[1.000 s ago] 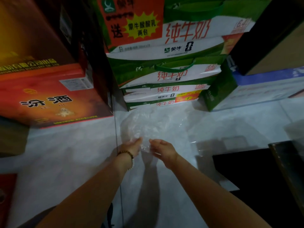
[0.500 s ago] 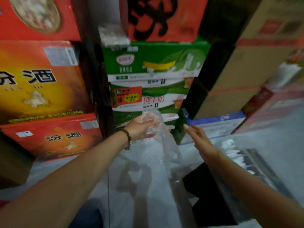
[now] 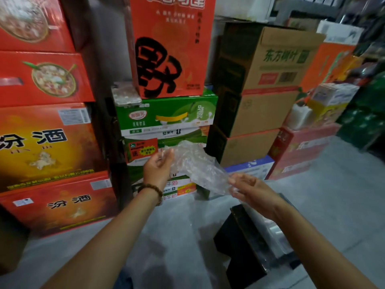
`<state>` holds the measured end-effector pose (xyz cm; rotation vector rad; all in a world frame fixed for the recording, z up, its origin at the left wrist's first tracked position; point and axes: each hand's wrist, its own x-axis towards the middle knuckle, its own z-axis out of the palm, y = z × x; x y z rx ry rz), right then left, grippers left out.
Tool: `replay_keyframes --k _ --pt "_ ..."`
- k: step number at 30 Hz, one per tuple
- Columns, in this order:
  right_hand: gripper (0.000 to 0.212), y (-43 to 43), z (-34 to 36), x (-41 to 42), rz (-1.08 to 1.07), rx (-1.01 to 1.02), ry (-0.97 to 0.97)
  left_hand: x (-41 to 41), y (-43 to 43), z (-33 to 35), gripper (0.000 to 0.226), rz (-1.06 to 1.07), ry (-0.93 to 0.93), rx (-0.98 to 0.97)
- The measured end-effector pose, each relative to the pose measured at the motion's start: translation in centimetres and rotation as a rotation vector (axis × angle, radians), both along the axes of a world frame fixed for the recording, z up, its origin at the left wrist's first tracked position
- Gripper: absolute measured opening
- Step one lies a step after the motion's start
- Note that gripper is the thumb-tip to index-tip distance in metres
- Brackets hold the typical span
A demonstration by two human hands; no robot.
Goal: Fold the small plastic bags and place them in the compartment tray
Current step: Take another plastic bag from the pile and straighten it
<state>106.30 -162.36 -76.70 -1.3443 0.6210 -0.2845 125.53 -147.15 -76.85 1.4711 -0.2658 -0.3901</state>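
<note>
A crumpled clear plastic bag (image 3: 195, 163) hangs in the air between my two hands, in front of the stacked milk cartons. My left hand (image 3: 158, 167), with a bead bracelet on the wrist, pinches the bag's upper left end. My right hand (image 3: 250, 188) pinches the bag's lower right end. Below my right forearm a dark compartment tray (image 3: 248, 236) stands on the floor, with pale plastic showing inside it, partly hidden by the arm.
Red liquor boxes (image 3: 48, 142) are stacked at the left. Green milk cartons (image 3: 166, 117) with a red box on top stand straight ahead. Brown cardboard boxes (image 3: 266, 90) and more cartons fill the right. Grey floor (image 3: 166, 236) lies below.
The bag has been lifted off the floor. My left hand raised its end, and my right hand, free half a second ago, now holds the other end. The view tilted upward.
</note>
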Motion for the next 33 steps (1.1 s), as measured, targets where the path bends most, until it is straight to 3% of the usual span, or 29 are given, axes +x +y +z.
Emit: replay_keyframes --k 5,10,18,22,25,29,33 --pt "0.032 -0.7 0.5 -1.2 0.066 -0.122 0.002 -0.1 -0.3 -0.4 0.027 0.023 -0.090 0.094" --pt "0.042 -1.7 0.9 -2.2 0.026 -0.136 -0.058 0.5 0.0 -1.2 0.026 0.072 -0.104 0.114" --pt "0.022 -2.8 0.5 -3.4 -0.022 -0.340 0.013 0.7 0.5 0.0 0.029 -0.010 -0.147 0.127" --pt "0.030 -2.5 0.6 -3.3 0.020 -0.434 0.117 0.7 0.7 0.7 0.028 -0.121 -0.090 0.086" --pt "0.050 -1.6 0.8 -2.5 0.024 -0.447 0.160 0.1 0.6 1.3 0.028 -0.274 -0.051 0.104" --pt "0.070 0.3 1.6 -0.8 0.059 -0.382 0.066 -1.9 0.8 3.1 0.037 -0.522 0.013 0.039" --pt "0.073 0.8 2.6 0.5 0.051 -0.275 -0.029 -2.5 1.7 4.3 0.025 -0.735 0.134 0.012"
